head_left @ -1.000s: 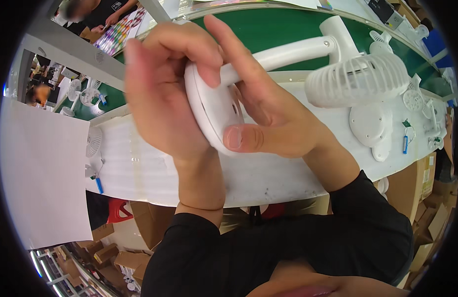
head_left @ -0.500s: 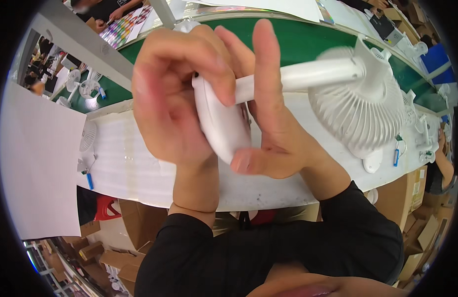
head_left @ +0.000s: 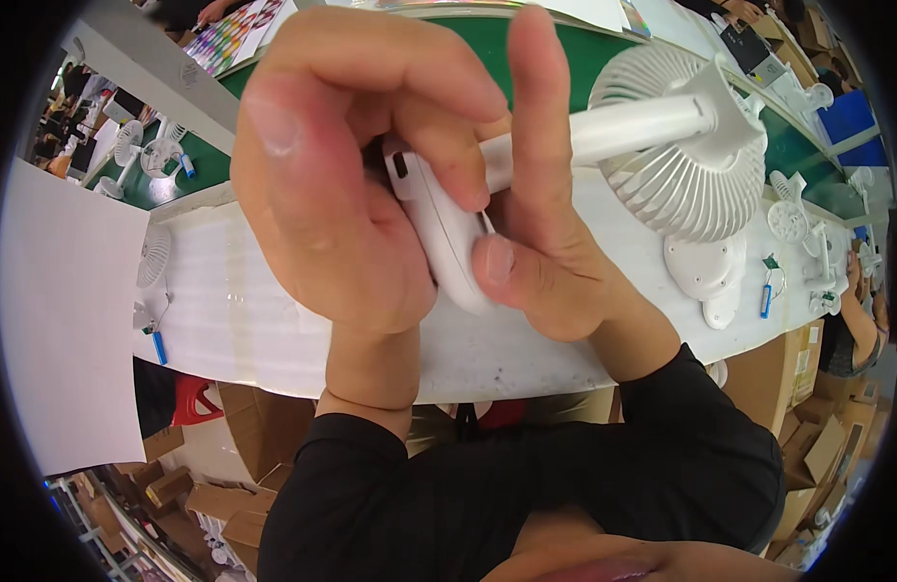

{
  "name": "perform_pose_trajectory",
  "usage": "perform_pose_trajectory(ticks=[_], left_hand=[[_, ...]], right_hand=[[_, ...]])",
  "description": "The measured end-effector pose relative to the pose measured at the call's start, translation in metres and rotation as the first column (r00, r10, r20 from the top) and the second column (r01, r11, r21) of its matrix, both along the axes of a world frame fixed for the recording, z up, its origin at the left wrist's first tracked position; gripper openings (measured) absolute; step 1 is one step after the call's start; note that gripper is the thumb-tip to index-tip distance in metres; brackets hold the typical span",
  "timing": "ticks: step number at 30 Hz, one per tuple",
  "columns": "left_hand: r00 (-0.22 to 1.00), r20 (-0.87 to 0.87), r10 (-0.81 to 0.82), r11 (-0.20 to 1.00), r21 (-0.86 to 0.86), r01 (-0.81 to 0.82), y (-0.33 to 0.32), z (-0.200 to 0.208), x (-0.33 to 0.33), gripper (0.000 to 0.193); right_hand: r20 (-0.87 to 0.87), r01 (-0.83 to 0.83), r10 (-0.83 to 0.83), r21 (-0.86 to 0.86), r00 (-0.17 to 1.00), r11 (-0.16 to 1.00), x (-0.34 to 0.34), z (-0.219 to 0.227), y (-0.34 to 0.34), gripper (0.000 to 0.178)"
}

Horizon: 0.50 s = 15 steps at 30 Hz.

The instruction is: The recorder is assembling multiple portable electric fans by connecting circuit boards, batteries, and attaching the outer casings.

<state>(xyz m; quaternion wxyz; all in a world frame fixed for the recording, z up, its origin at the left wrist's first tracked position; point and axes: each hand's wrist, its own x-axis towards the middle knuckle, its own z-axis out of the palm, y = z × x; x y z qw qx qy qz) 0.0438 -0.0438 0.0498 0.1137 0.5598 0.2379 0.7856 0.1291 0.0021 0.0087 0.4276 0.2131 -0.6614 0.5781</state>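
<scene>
A white desk fan (head_left: 642, 131) is held above the white worktop, its stem slanting up to the right and its ribbed, caged head at the far end. My left hand (head_left: 318, 184) is closed around the fan's rounded base (head_left: 447, 238); a small dark slot shows at the base's top edge. My right hand (head_left: 555, 252) grips the base and stem from the other side. Its thumb presses on the base, while one finger points up in front of the stem. The palms hide part of the base.
Behind the fan head lies a white rounded fan part (head_left: 703, 267) on the worktop (head_left: 293, 354). A blue cylindrical cell (head_left: 766, 301) with wires is to its right, another blue cell (head_left: 160, 347) at left. A white panel (head_left: 75, 310) stands left, beside a metal post (head_left: 177, 87).
The fan base has turned, bringing its dark slot into view. Both hands keep hold of it, and my left hand appears larger. The fan head has shifted slightly up and left.
</scene>
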Motion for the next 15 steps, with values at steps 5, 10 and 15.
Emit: perform_pose_trajectory(ticks=[5,10,15], left_hand=[[0.992,-0.120,-0.033,0.992,0.116,0.047,-0.003,-0.004,-0.003,0.051],[0.989,-0.147,-0.029,0.977,0.206,0.059,-0.001,-0.001,-0.004,0.051],[0.939,-0.266,0.218,0.973,0.134,-0.188,-0.013,0.006,-0.005,0.053]], right_hand=[[0.060,0.010,-0.012,0.026,0.998,1.000,0.015,0.013,-0.005,0.084],[0.079,-0.079,0.083,-0.049,0.993,0.996,0.020,0.020,-0.012,0.085],[0.306,0.091,-0.169,0.252,0.937,0.963,0.032,0.029,0.007,0.119]])
